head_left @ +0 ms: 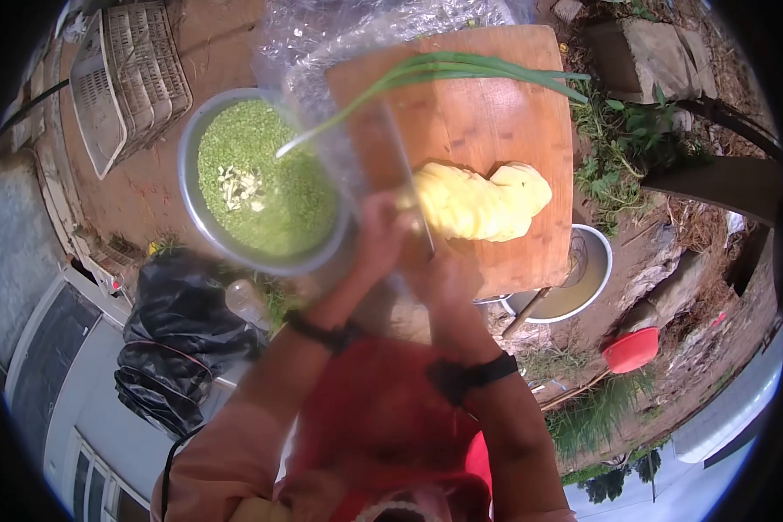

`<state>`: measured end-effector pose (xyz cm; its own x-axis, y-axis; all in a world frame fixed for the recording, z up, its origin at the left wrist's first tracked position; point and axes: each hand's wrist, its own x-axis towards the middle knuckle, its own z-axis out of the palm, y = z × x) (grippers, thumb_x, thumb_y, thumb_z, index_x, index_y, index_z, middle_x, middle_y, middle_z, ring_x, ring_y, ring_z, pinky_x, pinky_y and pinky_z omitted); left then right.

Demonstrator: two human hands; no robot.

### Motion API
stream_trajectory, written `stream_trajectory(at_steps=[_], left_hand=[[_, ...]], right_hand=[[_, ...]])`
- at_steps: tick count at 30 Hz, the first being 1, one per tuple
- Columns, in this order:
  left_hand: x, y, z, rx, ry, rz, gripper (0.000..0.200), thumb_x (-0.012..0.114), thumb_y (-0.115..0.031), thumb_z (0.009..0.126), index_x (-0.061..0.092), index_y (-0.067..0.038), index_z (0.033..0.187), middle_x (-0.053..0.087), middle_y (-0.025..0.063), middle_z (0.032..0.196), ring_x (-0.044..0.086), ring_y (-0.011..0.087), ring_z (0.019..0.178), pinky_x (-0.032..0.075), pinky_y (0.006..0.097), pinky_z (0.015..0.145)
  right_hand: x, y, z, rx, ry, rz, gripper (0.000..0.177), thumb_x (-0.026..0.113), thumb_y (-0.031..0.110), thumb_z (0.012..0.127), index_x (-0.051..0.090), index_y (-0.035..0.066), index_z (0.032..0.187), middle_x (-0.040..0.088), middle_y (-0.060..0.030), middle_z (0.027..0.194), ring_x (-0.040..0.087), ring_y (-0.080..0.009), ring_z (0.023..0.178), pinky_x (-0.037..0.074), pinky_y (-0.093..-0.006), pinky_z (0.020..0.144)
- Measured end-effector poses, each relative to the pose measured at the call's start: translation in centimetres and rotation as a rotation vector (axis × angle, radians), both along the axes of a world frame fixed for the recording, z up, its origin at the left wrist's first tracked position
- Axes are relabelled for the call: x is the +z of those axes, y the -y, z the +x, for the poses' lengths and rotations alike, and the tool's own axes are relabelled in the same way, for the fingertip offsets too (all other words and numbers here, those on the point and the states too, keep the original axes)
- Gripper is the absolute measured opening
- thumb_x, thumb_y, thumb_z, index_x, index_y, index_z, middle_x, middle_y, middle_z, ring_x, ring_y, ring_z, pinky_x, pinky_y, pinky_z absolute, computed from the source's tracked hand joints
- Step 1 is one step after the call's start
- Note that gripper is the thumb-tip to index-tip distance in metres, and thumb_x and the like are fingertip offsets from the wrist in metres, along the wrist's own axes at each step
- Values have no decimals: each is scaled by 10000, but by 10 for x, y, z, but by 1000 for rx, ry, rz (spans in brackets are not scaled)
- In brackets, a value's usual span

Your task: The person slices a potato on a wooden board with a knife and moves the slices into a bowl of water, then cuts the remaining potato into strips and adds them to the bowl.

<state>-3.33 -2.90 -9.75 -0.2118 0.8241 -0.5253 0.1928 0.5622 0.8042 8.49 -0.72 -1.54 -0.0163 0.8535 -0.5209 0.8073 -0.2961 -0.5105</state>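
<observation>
My right hand (439,277) is closed at the near end of a knife (406,170), whose blurred blade points away from me over the left part of a wooden board (522,122). Beside the blade, my left hand (381,233) is smeared by motion, so its grip is unclear; something yellowish shows at its fingertips. Overlapping yellow slices (483,204) lie on the board just right of the blade. Long green onion stalks (461,65) cross the board's far part. Left of my hands, a metal basin (190,187) holds chopped green pieces (278,204) with pale bits on top.
Clear plastic sheeting (322,39) lies behind the basin. A plastic crate (143,78) stands at far left, above a black plastic bag (178,322). Under the board's right edge is a bowl of liquid (587,291) with a wooden handle (526,313). A red scoop (632,350) lies farther right.
</observation>
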Motion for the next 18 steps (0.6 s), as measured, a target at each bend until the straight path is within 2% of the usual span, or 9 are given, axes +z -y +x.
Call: stream_trajectory(at_steps=[3, 5, 6, 7, 9, 12, 13, 15, 18], left_hand=[[3, -3, 11, 73, 46, -59, 434, 608, -276, 829, 470, -23, 1154, 504, 133, 1123, 491, 256, 1064, 389, 388, 936], [10, -3, 13, -166, -282, 182, 485, 661, -294, 795, 459, -42, 1158, 471, 160, 1156, 455, 295, 1102, 356, 431, 958], [14, -7, 15, -280, -451, 306, 513, 687, -303, 779, 454, -52, 1160, 454, 174, 1172, 437, 314, 1121, 339, 453, 970], [20, -14, 18, -336, -502, 478, 548, 690, -363, 758, 474, -66, 1165, 449, 178, 1201, 419, 337, 1148, 323, 489, 971], [27, -33, 26, -440, -612, 828, 627, 696, -483, 717, 515, -94, 1174, 440, 186, 1259, 381, 382, 1201, 289, 560, 973], [23, -49, 38, -818, -759, 748, 764, 684, -617, 630, 541, -131, 1202, 432, 161, 1325, 355, 386, 1252, 270, 614, 959], [20, -51, 39, -767, -753, 752, 761, 693, -609, 627, 546, -135, 1205, 440, 153, 1321, 365, 392, 1243, 273, 615, 960], [17, -52, 44, -672, -733, 755, 756, 710, -591, 621, 558, -142, 1211, 457, 137, 1312, 384, 405, 1226, 280, 616, 962], [26, -52, 58, -516, -715, 510, 721, 722, -555, 631, 566, -132, 1194, 477, 144, 1293, 407, 398, 1212, 282, 620, 968]], right_hand=[[16, 19, 34, -66, -153, 84, 211, 567, 220, 829, 659, 115, 988, 630, -175, 684, 619, -361, 611, 490, -439, 550], [58, 24, 68, -72, -100, 8, 215, 558, 187, 837, 650, 84, 1002, 622, -181, 689, 620, -360, 616, 483, -435, 546], [67, 30, 88, -126, -52, 27, 237, 565, 130, 813, 650, 73, 1028, 644, -168, 739, 636, -337, 629, 501, -397, 546], [72, 31, 107, -178, -3, 45, 275, 572, 72, 790, 651, 63, 1054, 666, -155, 790, 652, -314, 643, 520, -358, 546], [65, 20, 141, -95, 238, 164, 337, 535, 74, 808, 618, 78, 1135, 672, -156, 864, 657, -324, 685, 529, -378, 577], [18, 13, 171, 19, 495, 66, 390, 534, 105, 806, 586, 116, 1193, 669, -137, 841, 644, -318, 634, 522, -387, 549], [5, 8, 174, 48, 549, 18, 407, 535, 114, 804, 577, 127, 1209, 669, -132, 834, 640, -315, 618, 519, -389, 541], [-8, 8, 169, 93, 489, 130, 419, 540, 124, 796, 576, 146, 1213, 661, -119, 798, 630, -305, 590, 513, -390, 528], [-6, 12, 159, 132, 441, 163, 412, 544, 127, 796, 584, 155, 1204, 648, -100, 747, 623, -289, 565, 512, -388, 528]])
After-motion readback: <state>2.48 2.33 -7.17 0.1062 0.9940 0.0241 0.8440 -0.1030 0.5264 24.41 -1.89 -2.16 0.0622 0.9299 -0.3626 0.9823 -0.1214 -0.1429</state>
